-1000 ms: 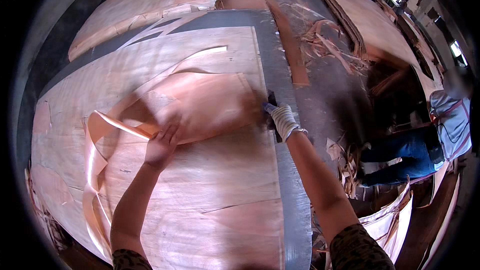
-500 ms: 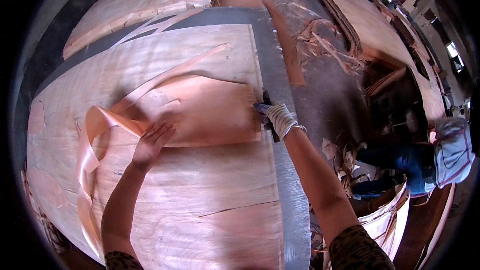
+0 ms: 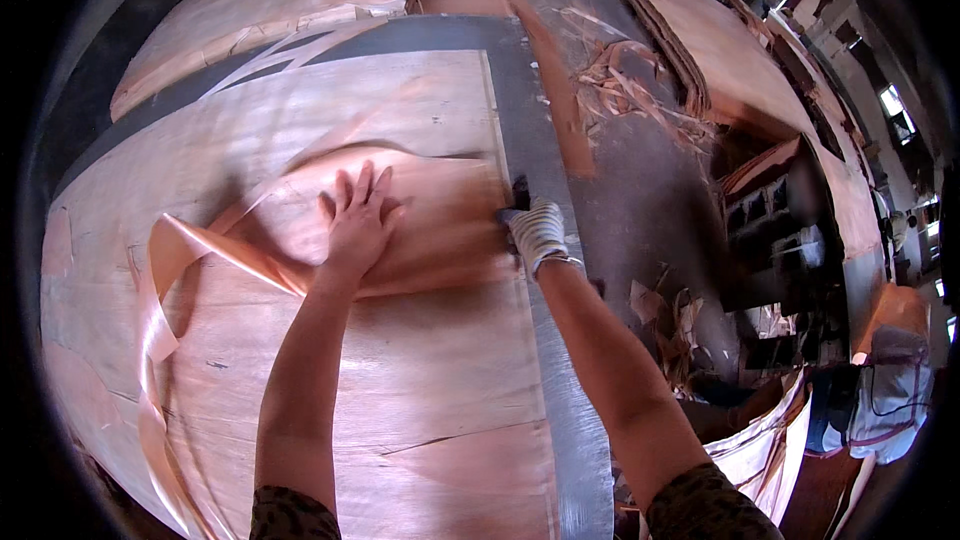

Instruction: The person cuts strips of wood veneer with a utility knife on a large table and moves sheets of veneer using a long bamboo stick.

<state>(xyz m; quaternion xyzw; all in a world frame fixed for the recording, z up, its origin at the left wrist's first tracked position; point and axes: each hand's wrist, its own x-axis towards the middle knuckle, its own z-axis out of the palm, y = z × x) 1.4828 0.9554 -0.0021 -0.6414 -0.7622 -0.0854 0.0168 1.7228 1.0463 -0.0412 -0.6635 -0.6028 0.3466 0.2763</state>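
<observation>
My left hand [image 3: 362, 225] is bare, its fingers spread flat on a reddish-brown piece of wood veneer [image 3: 450, 190]. This piece lies on a large pale veneer sheet [image 3: 400, 380]. At the piece's right edge, my right hand [image 3: 540, 232], in a striped white glove, is closed round a dark tool [image 3: 520, 192]. Only part of the tool shows beyond the fingers, so its exact kind is unclear. A long, thin veneer strip [image 3: 155, 335] curls up left of my left hand and trails toward the lower edge.
A grey table edge [image 3: 580, 420] borders the sheet on the right. Stacked veneer [image 3: 270, 0] lies at the far left, another stack [image 3: 720, 30] at the far right. Scraps [image 3: 625, 80] litter the grey surface beyond. A person [image 3: 890, 400] is at the right, near dark openwork blocks [image 3: 790, 230].
My left hand has moved right and away from me, from the piece's near left edge onto its middle, fingers now spread. My right hand stays at the right edge. The person at right has shifted.
</observation>
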